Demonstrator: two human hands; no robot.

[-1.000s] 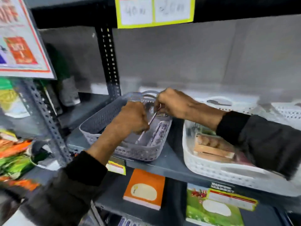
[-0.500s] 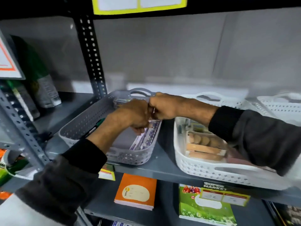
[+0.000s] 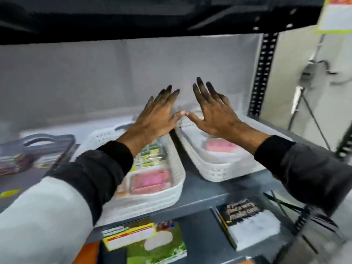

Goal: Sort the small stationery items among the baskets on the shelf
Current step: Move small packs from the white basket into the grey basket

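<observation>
White perforated plastic basket (image 3: 172, 184) under the left hand (image 3: 155, 119), pink packets and yellow-green packets (image 3: 150, 155) inside, blurred. Second white perforated plastic basket (image 3: 213, 168) under the right hand (image 3: 214, 115), something pink in it, too blurred to name. Both hands raised above the baskets, palms away, fingers spread wide, thumb tips touching. Nothing in either grip. Dark sleeves at both wrists, pale grey further up the left arm. Grey plastic basket with a loop handle (image 3: 41, 141) well off to the left of the left grip, mixed small items inside, smeared by motion. All three baskets side by side on the grey metal shelf (image 3: 202, 193). Below the grips on the lower level: green booklet with a yellow label (image 3: 152, 244), black-and-white booklet (image 3: 251, 223). Black slotted upright post (image 3: 263, 73) to the right of the right grip.
</observation>
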